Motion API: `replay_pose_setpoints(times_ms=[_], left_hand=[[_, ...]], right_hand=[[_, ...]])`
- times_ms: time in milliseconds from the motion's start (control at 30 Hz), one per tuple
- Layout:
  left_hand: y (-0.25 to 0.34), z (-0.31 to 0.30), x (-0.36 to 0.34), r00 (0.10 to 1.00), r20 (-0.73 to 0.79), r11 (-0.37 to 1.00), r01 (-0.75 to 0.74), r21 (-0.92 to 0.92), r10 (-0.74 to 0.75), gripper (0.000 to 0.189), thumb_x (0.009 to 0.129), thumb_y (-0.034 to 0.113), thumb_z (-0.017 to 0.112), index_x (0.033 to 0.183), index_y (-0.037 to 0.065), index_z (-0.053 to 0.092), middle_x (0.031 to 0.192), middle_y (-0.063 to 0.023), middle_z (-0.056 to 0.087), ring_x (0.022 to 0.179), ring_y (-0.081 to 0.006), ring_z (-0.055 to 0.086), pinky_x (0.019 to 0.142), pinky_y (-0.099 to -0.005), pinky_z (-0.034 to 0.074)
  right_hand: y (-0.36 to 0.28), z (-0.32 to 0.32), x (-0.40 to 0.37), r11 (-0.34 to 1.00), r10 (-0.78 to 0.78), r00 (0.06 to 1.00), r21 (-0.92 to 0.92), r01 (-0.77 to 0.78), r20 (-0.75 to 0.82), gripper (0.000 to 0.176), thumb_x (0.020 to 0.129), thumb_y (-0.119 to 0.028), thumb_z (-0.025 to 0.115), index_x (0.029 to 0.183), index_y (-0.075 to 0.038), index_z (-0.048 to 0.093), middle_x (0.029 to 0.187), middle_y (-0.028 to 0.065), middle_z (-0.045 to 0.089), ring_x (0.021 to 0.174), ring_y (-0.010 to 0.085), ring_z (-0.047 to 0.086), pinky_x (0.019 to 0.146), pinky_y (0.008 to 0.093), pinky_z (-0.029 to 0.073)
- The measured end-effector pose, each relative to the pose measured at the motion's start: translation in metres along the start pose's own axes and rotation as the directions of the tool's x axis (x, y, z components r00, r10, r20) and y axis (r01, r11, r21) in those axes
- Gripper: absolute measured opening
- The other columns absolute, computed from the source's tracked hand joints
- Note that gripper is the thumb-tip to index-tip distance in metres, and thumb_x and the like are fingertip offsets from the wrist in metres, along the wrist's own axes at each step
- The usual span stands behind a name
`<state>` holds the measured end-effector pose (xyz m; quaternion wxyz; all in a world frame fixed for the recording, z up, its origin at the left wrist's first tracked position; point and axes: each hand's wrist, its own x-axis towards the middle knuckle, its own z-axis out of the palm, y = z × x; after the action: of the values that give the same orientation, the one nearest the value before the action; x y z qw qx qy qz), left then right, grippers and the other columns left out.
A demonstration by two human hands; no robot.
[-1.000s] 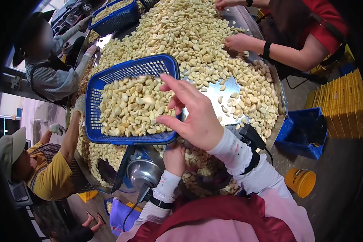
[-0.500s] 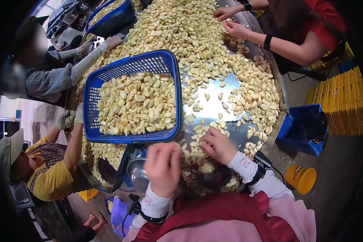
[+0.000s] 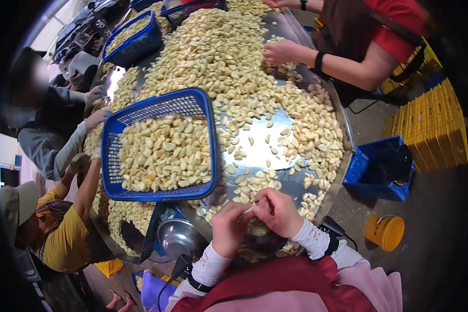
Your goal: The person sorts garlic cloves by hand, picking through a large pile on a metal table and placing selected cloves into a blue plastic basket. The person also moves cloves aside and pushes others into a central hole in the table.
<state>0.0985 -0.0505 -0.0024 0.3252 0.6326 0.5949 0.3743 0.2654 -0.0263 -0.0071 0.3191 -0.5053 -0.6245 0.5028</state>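
Pinching a clove (image 3: pixel 251 208) between left hand (image 3: pixel 229 227) and right hand (image 3: pixel 279 214), just off the near right corner of the basket (image 3: pixel 162 197), with the left closer, with no clear long side.

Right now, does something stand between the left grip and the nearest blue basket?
Nothing visible blocks the left grip from the blue basket; only loose garlic cloves lie on the metal table between them.

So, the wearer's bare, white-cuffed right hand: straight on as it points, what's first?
Likely the wearer's bare, white-cuffed left hand: its fingertips sit right by those of the right hand. Whether they touch is unclear from this view.
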Motion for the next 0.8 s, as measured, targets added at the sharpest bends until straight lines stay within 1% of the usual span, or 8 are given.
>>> replay_pose_setpoints(times_ms=[200,267,333,367,433,600,667,800], left_hand=[[-0.006,0.043,0.009,0.985,0.149,0.892,0.139,-0.429,-0.081,0.016,0.075,-0.004,0.077,0.089,-0.001,0.072,0.083,-0.0090,0.070,0.071,-0.0167,0.065,0.067,-0.0251,0.050],[-0.014,0.062,0.014,0.868,0.386,0.534,0.496,-0.685,-0.311,0.017,0.080,0.002,0.076,0.096,-0.002,0.071,0.087,-0.0070,0.068,0.075,-0.0134,0.064,0.067,-0.0234,0.051],[-0.024,0.068,0.030,0.971,0.193,0.899,0.209,-0.385,-0.143,0.021,0.080,0.002,0.074,0.101,0.000,0.072,0.096,-0.0094,0.068,0.089,-0.0187,0.065,0.077,-0.0303,0.052],[-0.025,0.070,0.037,0.996,0.092,0.999,0.023,-0.032,-0.020,0.020,0.081,0.005,0.073,0.101,0.002,0.072,0.104,-0.0108,0.066,0.098,-0.0229,0.062,0.087,-0.0356,0.049],[-0.046,0.090,0.037,0.969,0.167,0.932,-0.223,0.285,0.180,0.022,0.084,0.014,0.068,0.104,0.005,0.073,0.119,-0.0134,0.061,0.113,-0.0336,0.055,0.102,-0.0491,0.038],[-0.031,0.119,0.033,0.885,0.283,0.755,-0.464,0.463,0.370,0.024,0.084,0.016,0.066,0.106,0.008,0.070,0.112,-0.0104,0.061,0.111,-0.0322,0.054,0.093,-0.0482,0.041],[-0.055,0.115,0.032,0.983,0.172,0.975,-0.104,0.197,0.069,0.022,0.084,0.016,0.066,0.104,0.009,0.071,0.110,-0.0097,0.060,0.110,-0.0309,0.053,0.092,-0.0455,0.041],[-0.068,0.081,0.033,0.990,0.035,0.903,-0.139,0.406,0.136,0.015,0.079,0.010,0.070,0.093,0.006,0.072,0.101,-0.0107,0.061,0.099,-0.0312,0.056,0.086,-0.0411,0.044]], right_hand=[[0.047,-0.027,-0.015,1.000,0.001,0.999,0.005,-0.001,-0.050,0.031,0.094,-0.026,0.057,0.073,-0.003,0.057,0.059,0.0114,0.054,0.051,0.0265,0.052,0.050,0.0368,0.043],[0.049,-0.056,-0.015,0.286,0.193,0.923,0.881,-0.377,0.333,0.028,0.094,-0.022,0.060,0.074,-0.002,0.062,0.058,0.0054,0.055,0.052,0.0171,0.054,0.046,0.0294,0.039],[0.026,-0.106,-0.027,0.137,-0.287,0.957,0.988,0.077,-0.035,0.021,0.092,-0.016,0.063,0.083,0.001,0.069,0.062,0.0027,0.058,0.056,0.0095,0.054,0.046,0.0225,0.037],[0.027,-0.122,-0.018,0.143,-0.297,0.954,0.986,0.081,-0.035,0.021,0.092,-0.016,0.063,0.083,0.001,0.069,0.062,0.0027,0.058,0.056,0.0095,0.054,0.046,0.0225,0.037],[0.030,-0.145,0.010,0.870,0.101,0.991,0.476,-0.129,0.084,0.020,0.091,-0.015,0.066,0.094,0.004,0.071,0.065,0.0045,0.061,0.055,0.0088,0.053,0.047,0.0218,0.038],[0.089,-0.042,0.123,0.707,-0.316,0.942,-0.690,0.154,-0.114,0.027,0.077,-0.022,0.074,0.095,-0.004,0.068,0.083,0.0185,0.067,0.083,0.0363,0.066,0.078,0.0431,0.053],[0.100,-0.028,0.134,0.559,-0.111,0.993,-0.828,0.033,-0.036,0.023,0.078,-0.014,0.070,0.099,-0.005,0.068,0.083,0.0199,0.067,0.083,0.0365,0.066,0.079,0.0434,0.053],[0.101,-0.061,0.104,0.986,0.015,0.974,-0.161,-0.052,-0.224,0.022,0.080,-0.011,0.063,0.100,-0.005,0.071,0.083,0.0164,0.067,0.082,0.0351,0.065,0.078,0.0425,0.053]])
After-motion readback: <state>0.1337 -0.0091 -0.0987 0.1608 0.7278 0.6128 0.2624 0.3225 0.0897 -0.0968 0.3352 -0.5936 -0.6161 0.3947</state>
